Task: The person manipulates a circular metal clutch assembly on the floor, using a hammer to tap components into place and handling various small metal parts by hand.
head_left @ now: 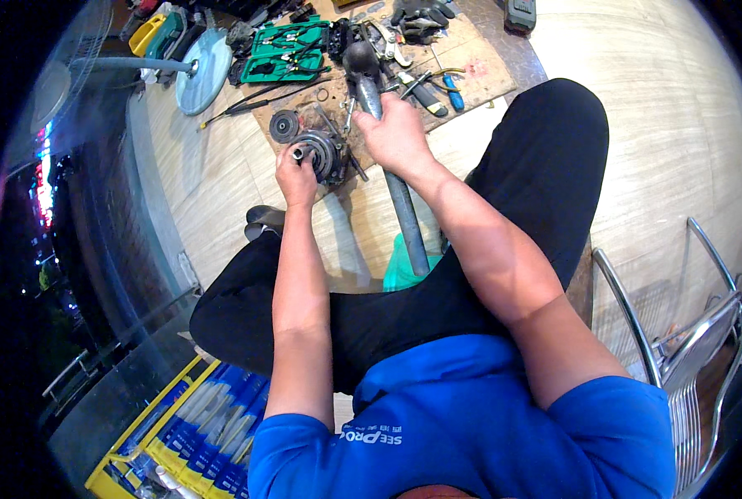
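My right hand (398,137) is wrapped round the shaft of a hammer (403,218). Its dark rounded head points away from me, and the long grey shaft runs back toward my lap. With its fingers closed, my left hand (298,179) holds a short metal tube (298,154), like a socket, against a round metal machine part (328,156) with ringed grooves. The tube's open end faces up. Beside that part, on the far left, lies a small dark wheel-like disc (284,125).
A worn board (486,75) lies under the tools. On it are a green tool case (284,51), blue-handled pliers (452,93) and dark gloves (421,15). A fan with a round pale base (204,73) stands left. Metal chairs (629,316) are right; a yellow rack (138,445) is near left.
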`<state>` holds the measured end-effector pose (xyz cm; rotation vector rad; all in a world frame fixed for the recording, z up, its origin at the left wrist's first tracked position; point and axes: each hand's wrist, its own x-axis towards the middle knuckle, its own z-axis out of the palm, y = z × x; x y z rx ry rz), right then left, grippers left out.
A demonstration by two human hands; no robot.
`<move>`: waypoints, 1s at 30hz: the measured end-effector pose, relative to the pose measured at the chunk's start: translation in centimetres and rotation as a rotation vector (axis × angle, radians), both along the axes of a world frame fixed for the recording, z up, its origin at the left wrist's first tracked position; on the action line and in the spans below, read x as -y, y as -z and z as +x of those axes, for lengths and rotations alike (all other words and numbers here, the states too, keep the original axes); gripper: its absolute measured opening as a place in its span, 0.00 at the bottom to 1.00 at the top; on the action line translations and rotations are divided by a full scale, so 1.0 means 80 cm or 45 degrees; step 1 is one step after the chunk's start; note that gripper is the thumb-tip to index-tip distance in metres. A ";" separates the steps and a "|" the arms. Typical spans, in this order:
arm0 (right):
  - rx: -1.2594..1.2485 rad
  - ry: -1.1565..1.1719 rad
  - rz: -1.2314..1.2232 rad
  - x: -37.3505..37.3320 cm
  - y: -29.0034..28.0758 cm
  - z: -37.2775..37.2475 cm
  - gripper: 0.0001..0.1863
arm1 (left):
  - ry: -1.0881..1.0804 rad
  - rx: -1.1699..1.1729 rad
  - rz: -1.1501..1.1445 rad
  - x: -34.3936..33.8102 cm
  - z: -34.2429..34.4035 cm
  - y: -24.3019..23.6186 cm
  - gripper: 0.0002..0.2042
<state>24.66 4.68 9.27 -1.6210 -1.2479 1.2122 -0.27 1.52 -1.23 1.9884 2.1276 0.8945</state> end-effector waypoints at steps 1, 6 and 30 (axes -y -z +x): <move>0.026 -0.018 0.023 0.000 0.001 -0.002 0.16 | 0.009 -0.006 -0.015 -0.001 0.001 -0.001 0.10; 0.039 -0.142 0.032 0.011 0.002 -0.017 0.17 | 0.015 0.017 -0.098 -0.004 0.008 -0.009 0.10; -0.026 -0.632 0.085 0.067 -0.017 -0.084 0.34 | -0.090 1.507 -0.264 -0.004 -0.028 0.100 0.12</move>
